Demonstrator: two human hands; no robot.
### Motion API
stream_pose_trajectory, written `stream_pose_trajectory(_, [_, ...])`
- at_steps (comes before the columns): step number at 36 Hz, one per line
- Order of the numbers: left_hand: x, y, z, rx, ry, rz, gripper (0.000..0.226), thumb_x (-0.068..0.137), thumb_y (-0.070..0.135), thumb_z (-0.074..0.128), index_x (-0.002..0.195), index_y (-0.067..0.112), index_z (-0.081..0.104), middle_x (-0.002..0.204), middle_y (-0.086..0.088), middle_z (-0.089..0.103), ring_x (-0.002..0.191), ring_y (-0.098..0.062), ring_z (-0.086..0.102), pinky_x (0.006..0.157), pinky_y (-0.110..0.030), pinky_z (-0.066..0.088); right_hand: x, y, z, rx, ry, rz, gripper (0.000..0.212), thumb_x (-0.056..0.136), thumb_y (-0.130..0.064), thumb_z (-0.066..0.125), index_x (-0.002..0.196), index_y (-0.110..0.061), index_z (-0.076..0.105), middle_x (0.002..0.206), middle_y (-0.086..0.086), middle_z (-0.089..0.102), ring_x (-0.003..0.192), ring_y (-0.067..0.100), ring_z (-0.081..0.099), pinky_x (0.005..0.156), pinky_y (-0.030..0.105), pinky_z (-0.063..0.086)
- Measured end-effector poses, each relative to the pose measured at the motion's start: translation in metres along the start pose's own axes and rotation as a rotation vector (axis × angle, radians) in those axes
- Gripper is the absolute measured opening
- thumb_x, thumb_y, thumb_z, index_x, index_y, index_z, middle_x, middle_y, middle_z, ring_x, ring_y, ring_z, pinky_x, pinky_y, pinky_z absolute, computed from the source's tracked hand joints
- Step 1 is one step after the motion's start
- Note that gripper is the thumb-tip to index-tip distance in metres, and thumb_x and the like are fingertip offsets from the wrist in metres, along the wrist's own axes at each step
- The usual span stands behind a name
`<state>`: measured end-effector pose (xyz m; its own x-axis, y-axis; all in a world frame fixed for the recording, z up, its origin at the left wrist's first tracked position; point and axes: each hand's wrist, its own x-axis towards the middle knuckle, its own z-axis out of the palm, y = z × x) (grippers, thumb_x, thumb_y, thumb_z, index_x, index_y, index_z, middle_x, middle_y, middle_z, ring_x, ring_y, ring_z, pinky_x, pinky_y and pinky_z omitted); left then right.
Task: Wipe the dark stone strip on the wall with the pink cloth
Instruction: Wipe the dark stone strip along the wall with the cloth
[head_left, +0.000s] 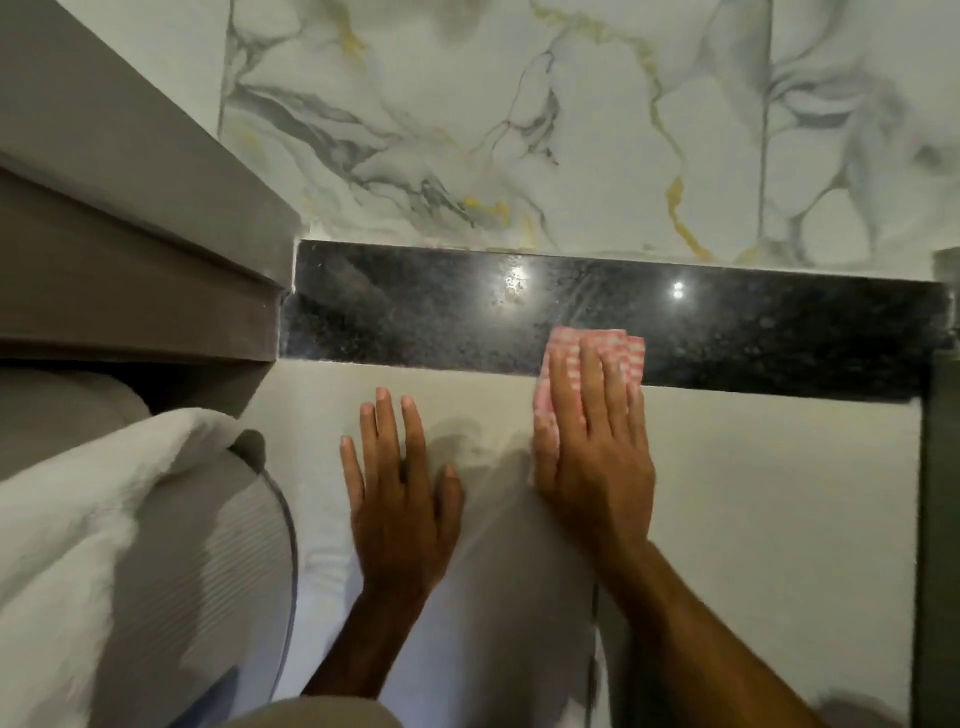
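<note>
A dark speckled stone strip (426, 306) runs across the wall from the grey cabinet on the left to the right edge, with two light glints on it. My right hand (597, 447) lies flat on a pink-and-white checked cloth (626, 358), pressing it against the strip's lower edge and the pale wall below. The cloth's top pokes out past my fingertips onto the dark stone. My left hand (402, 499) rests flat on the pale wall (753, 493) below the strip, fingers spread, holding nothing.
Marbled tiles (519, 119) with grey and gold veins cover the wall above the strip. A grey cabinet (130, 249) juts out at left. A white towel (78, 499) hangs at lower left. A dark vertical edge (940, 493) bounds the right side.
</note>
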<state>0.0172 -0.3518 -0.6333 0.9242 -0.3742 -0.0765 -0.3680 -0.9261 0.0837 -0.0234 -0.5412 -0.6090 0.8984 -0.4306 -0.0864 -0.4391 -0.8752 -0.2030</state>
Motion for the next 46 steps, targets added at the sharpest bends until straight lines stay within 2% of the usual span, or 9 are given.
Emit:
stream_pose_trajectory(5, [0.007,0.02,0.011,-0.008,-0.008,0.13,0.072,0.113,0.051,0.027,0.171,0.008,0.032,0.179,-0.025,0.022,0.166,-0.044,0.022,0.135,-0.064,0.018,0.074,-0.01,0.001,0.04,0.07,0.166,0.069,0.12,-0.04,0.029,0.18,-0.013,0.009,0.19,0.013,0.006,0.177,0.031,0.006,0.146,0.052,0.009])
stream_pose_trajectory(13, [0.007,0.035,0.014,0.038,-0.018,0.264,0.074,0.109,0.05,0.038,0.17,0.009,0.036,0.178,-0.027,0.025,0.165,-0.047,0.026,0.131,-0.069,0.024,0.039,0.022,-0.002,0.058,-0.073,-0.162,0.069,0.116,-0.041,0.038,0.179,-0.02,0.02,0.189,0.009,0.013,0.177,0.029,0.01,0.145,0.054,0.015])
stream_pose_trajectory(17, [0.007,0.038,0.011,0.032,-0.027,0.312,0.076,0.108,0.053,0.04,0.169,0.008,0.039,0.177,-0.027,0.026,0.163,-0.048,0.027,0.128,-0.073,0.029,0.0,0.065,-0.015,0.007,-0.008,0.106,0.068,0.116,-0.038,0.035,0.179,-0.017,0.021,0.189,0.01,0.014,0.177,0.028,0.011,0.144,0.053,0.017])
stream_pose_trajectory(22, [0.008,0.04,0.016,0.02,-0.009,0.364,0.08,0.108,0.058,0.04,0.17,0.008,0.036,0.179,-0.026,0.024,0.166,-0.046,0.022,0.132,-0.071,0.02,0.063,0.066,-0.022,-0.007,0.12,0.445,0.068,0.121,-0.037,0.025,0.18,-0.009,0.007,0.189,0.016,0.002,0.177,0.036,0.001,0.145,0.056,0.009])
stream_pose_trajectory(26, [0.007,0.039,0.018,-0.016,-0.019,0.368,0.078,0.108,0.056,0.039,0.17,0.008,0.035,0.179,-0.026,0.024,0.166,-0.046,0.021,0.132,-0.07,0.016,0.098,0.039,-0.011,-0.007,0.089,0.205,0.068,0.121,-0.039,0.025,0.18,-0.01,0.008,0.189,0.017,0.003,0.177,0.035,0.003,0.145,0.057,0.008])
stream_pose_trajectory(31, [0.009,0.043,0.012,-0.034,-0.038,0.366,0.079,0.106,0.053,0.041,0.167,0.003,0.041,0.175,-0.03,0.03,0.162,-0.05,0.029,0.129,-0.073,0.024,0.024,0.052,-0.008,0.045,0.032,0.017,0.068,0.118,-0.038,0.036,0.179,-0.018,0.017,0.189,0.012,0.014,0.177,0.029,0.01,0.146,0.051,0.011])
stream_pose_trajectory(36, [0.008,0.057,0.011,-0.064,-0.043,0.452,0.079,0.105,0.051,0.045,0.168,0.004,0.039,0.176,-0.029,0.028,0.163,-0.048,0.029,0.129,-0.072,0.027,-0.019,0.105,-0.024,-0.037,0.015,0.396,0.068,0.119,-0.039,0.026,0.181,-0.017,0.006,0.19,0.009,0.0,0.178,0.028,-0.003,0.145,0.052,0.01])
stream_pose_trajectory(41, [0.011,0.081,0.018,-0.097,-0.027,0.542,0.076,0.111,0.054,0.036,0.171,0.007,0.032,0.179,-0.026,0.022,0.166,-0.045,0.024,0.134,-0.068,0.021,0.063,0.137,-0.041,-0.012,0.086,0.648,0.068,0.121,-0.039,0.028,0.18,-0.012,0.006,0.189,0.018,0.001,0.177,0.037,0.0,0.145,0.055,0.006])
stream_pose_trajectory(46, [0.016,0.108,0.023,-0.09,-0.01,0.588,0.078,0.11,0.051,0.04,0.174,0.011,0.023,0.182,-0.022,0.016,0.17,-0.038,0.016,0.138,-0.061,0.012,0.109,0.126,-0.037,-0.054,0.053,0.399,0.068,0.119,-0.042,0.021,0.18,-0.016,0.011,0.19,0.013,0.005,0.177,0.034,0.002,0.145,0.054,0.005])
